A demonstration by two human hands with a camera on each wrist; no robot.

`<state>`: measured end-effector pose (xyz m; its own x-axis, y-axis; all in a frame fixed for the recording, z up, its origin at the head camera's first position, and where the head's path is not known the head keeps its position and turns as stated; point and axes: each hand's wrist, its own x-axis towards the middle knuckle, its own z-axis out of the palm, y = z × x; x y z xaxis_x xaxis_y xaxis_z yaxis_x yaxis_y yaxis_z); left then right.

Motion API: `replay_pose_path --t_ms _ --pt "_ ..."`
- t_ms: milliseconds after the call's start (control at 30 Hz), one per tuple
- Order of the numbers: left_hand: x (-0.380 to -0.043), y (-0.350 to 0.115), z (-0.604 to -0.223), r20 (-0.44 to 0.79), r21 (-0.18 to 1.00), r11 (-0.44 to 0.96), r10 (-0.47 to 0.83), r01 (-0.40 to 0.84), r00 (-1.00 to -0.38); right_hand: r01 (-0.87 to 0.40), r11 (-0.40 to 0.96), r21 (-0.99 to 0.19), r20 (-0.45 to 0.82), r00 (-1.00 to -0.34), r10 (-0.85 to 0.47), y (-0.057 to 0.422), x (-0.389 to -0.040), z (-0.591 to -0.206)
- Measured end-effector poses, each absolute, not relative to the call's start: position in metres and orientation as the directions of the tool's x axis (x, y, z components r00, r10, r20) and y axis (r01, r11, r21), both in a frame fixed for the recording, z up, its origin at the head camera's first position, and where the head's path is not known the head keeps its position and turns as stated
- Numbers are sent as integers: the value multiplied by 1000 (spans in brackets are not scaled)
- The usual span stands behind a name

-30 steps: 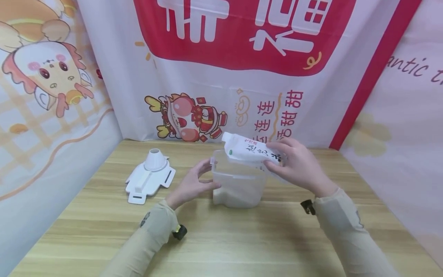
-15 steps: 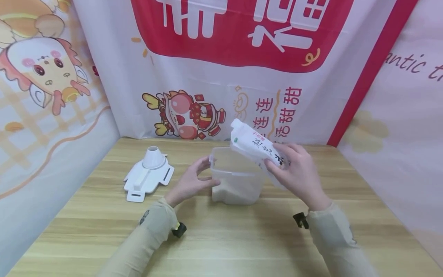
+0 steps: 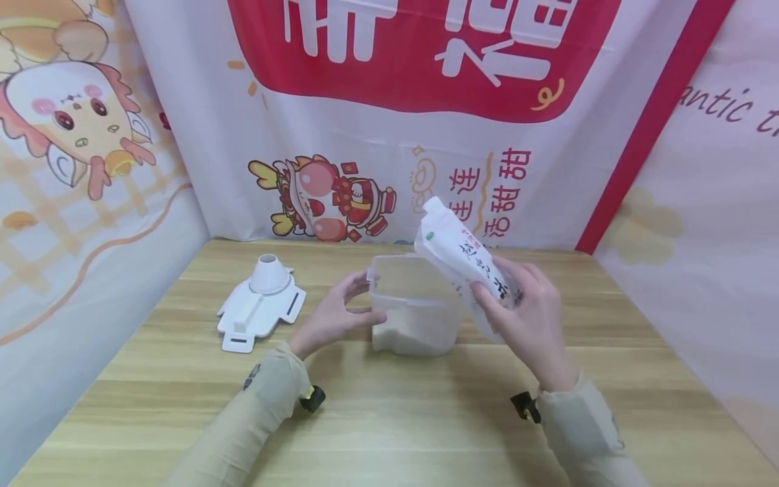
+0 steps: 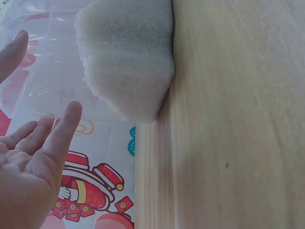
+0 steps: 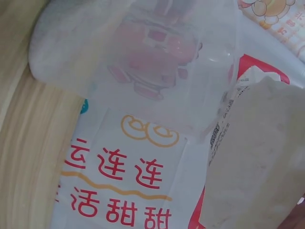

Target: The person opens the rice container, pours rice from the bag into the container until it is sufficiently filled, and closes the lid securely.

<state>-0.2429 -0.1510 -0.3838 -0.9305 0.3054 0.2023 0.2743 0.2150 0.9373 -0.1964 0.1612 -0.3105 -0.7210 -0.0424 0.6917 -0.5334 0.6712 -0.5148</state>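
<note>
My right hand (image 3: 526,314) grips a white paper rice bag (image 3: 459,253) with black and red writing, slanted with its top end up and to the left, beside and above the right rim of a clear plastic container (image 3: 447,301). In the right wrist view the bag (image 5: 257,152) shows its pale side near the container wall (image 5: 209,62). White rice (image 4: 128,62) lies heaped in the bottom of the container. My left hand (image 3: 335,314) is at the container's left side, its fingers spread and fairly straight; in the left wrist view the index finger of this hand (image 4: 35,164) touches or nearly touches the wall.
A white lid (image 3: 262,308) with a cone-shaped spout stands on the wooden table (image 3: 389,419) to the left. Printed cloth hangs (image 3: 207,122) behind the table and along both sides.
My right hand has moved right and tilted the bag more upright, its top end rising away from over the container. The left hand stays by the container.
</note>
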Motion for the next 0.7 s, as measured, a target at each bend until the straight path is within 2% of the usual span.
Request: replay_pose_path --t_ms 500,700 --pt "-243 -152 -385 205 929 238 310 284 -929 -523 667 -530 694 -720 -14 161 -194 -321" --pt "-242 -151 -384 203 926 248 306 284 -930 -550 610 -570 710 -703 29 165 -194 -324"
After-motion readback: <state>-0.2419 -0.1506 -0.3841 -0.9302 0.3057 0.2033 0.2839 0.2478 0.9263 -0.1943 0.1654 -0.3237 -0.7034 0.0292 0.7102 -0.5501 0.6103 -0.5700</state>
